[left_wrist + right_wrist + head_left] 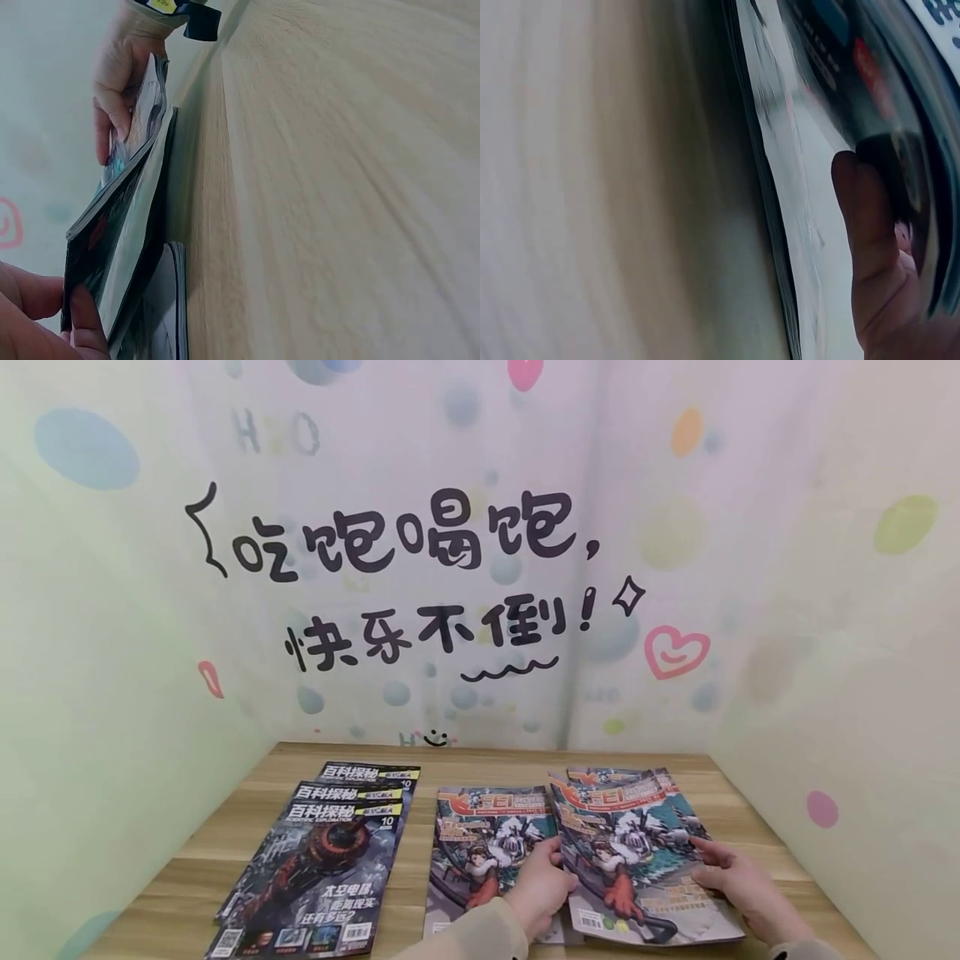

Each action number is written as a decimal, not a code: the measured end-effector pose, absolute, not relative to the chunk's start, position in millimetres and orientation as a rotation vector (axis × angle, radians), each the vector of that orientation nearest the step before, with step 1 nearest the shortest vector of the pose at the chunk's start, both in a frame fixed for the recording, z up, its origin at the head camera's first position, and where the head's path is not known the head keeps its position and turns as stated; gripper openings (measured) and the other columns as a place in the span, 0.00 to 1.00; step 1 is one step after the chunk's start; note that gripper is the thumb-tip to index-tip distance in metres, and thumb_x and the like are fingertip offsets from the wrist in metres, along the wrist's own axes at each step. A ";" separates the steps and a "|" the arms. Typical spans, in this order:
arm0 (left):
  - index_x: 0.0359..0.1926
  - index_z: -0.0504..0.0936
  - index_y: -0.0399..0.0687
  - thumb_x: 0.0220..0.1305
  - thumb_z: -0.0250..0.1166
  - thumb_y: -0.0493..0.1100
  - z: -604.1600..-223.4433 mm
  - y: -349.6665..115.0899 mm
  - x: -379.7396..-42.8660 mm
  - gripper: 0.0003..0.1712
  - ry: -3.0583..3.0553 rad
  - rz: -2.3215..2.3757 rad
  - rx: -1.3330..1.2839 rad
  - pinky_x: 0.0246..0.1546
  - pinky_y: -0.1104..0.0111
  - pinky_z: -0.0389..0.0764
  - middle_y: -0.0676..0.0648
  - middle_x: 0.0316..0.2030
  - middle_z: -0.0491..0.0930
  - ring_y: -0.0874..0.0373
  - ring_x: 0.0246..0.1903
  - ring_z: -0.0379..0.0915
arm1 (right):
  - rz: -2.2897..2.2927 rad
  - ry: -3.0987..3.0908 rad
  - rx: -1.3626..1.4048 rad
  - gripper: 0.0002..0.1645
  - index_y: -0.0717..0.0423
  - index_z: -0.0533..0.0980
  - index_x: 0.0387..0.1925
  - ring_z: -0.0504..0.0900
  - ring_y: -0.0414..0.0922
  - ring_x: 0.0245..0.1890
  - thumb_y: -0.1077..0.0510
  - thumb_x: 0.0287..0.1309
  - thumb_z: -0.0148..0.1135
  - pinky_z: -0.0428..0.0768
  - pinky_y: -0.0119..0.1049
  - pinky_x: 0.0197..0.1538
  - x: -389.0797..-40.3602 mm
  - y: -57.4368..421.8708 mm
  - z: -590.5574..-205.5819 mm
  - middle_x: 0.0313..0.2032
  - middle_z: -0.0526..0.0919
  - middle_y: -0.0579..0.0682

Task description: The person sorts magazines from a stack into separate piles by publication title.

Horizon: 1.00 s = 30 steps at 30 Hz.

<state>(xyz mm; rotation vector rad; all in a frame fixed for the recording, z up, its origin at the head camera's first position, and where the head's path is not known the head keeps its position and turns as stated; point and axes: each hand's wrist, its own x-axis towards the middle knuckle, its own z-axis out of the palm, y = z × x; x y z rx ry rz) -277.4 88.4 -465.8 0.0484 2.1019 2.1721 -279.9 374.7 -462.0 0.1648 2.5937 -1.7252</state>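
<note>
Between my two hands is a colourful comic-style magazine [637, 852]. My left hand [542, 883] pinches its left edge, thumb and fingers on either side, also visible in the left wrist view as the near hand [45, 319]. At its right edge my right hand [742, 887] holds it, thumb on the cover; in the right wrist view the fingers [870, 232] reach beneath it. The held magazine is lifted and tilted over another copy [660, 773], mostly hidden behind it. A further copy [472, 843] lies at the left, partly covered by my left hand.
Several dark science magazines [322, 860] overlap in a staggered pile on the left of the wooden table [202, 860]. Behind the table stands a pale printed curtain wall [420, 710] with black lettering; similar walls enclose both sides.
</note>
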 end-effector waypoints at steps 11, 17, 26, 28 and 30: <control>0.61 0.70 0.32 0.43 0.56 0.16 -461.4 119.4 -279.7 0.38 2.081 2.186 0.032 0.39 0.66 0.78 0.46 0.41 0.74 0.55 0.41 0.72 | -1.724 2.570 0.127 0.43 0.73 0.53 0.68 0.76 0.42 0.37 0.68 0.54 0.61 0.77 0.33 0.39 -283.0 402.7 -460.4 0.45 0.76 0.57; 0.60 0.71 0.32 0.45 0.58 0.17 -459.4 128.1 -278.7 0.36 2.079 2.155 0.034 0.37 0.66 0.79 0.46 0.41 0.76 0.55 0.39 0.74 | -1.680 2.602 0.127 0.41 0.73 0.54 0.67 0.76 0.42 0.37 0.69 0.53 0.61 0.76 0.32 0.38 -286.0 411.4 -460.9 0.44 0.77 0.55; 0.58 0.75 0.34 0.39 0.54 0.16 -461.7 130.2 -280.1 0.38 2.061 2.081 0.056 0.30 0.69 0.75 0.47 0.40 0.80 0.57 0.33 0.74 | -1.584 2.641 0.173 0.42 0.77 0.54 0.66 0.74 0.40 0.38 0.65 0.55 0.63 0.74 0.30 0.38 -290.5 419.9 -464.8 0.46 0.77 0.62; 0.56 0.76 0.33 0.40 0.55 0.16 -462.6 130.6 -279.7 0.36 2.066 2.082 0.069 0.32 0.69 0.77 0.47 0.39 0.80 0.57 0.35 0.75 | -1.531 2.685 0.173 0.42 0.79 0.55 0.64 0.73 0.39 0.38 0.63 0.56 0.63 0.73 0.29 0.38 -290.8 422.1 -465.4 0.45 0.76 0.63; 0.53 0.77 0.33 0.40 0.55 0.16 -462.6 131.4 -279.1 0.33 2.053 2.085 0.090 0.33 0.69 0.77 0.47 0.38 0.81 0.57 0.34 0.75 | -1.497 2.719 0.169 0.41 0.81 0.56 0.63 0.73 0.38 0.37 0.62 0.57 0.63 0.73 0.28 0.37 -290.9 423.8 -466.0 0.43 0.77 0.61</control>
